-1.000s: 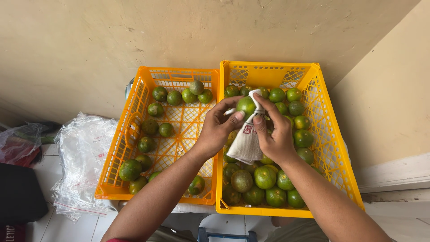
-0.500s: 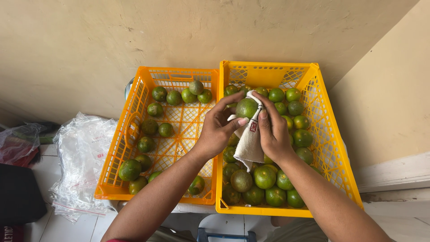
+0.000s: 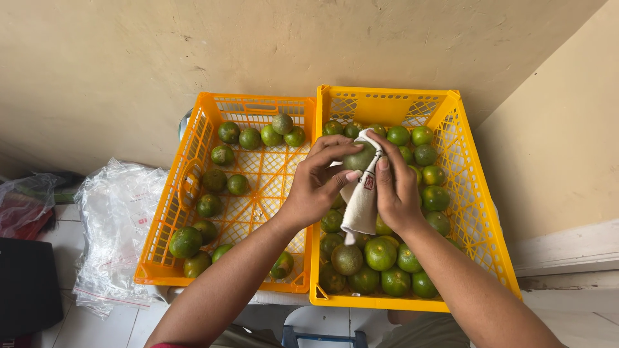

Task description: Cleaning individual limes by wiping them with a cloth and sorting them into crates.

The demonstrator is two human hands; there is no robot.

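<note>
My left hand (image 3: 316,183) grips a green citrus fruit (image 3: 358,158) above the inner edge of the right yellow crate (image 3: 483,212). My right hand (image 3: 396,193) presses a white cloth (image 3: 361,209) against that fruit; the cloth hangs down below both hands. The right crate is filled with several green and yellowish fruits (image 3: 380,254). The left yellow crate (image 3: 164,225) holds several fruits (image 3: 238,185) scattered over its lattice floor.
A heap of clear plastic bags (image 3: 119,219) lies on the tiled floor left of the crates. A dark object (image 3: 26,283) sits at the far left. A beige wall (image 3: 258,45) rises right behind the crates, and another wall (image 3: 561,148) closes the right side.
My left fingers have wrapped further over the fruit, turning it, and the cloth has bunched closer around it. The crates and other fruits have not moved.
</note>
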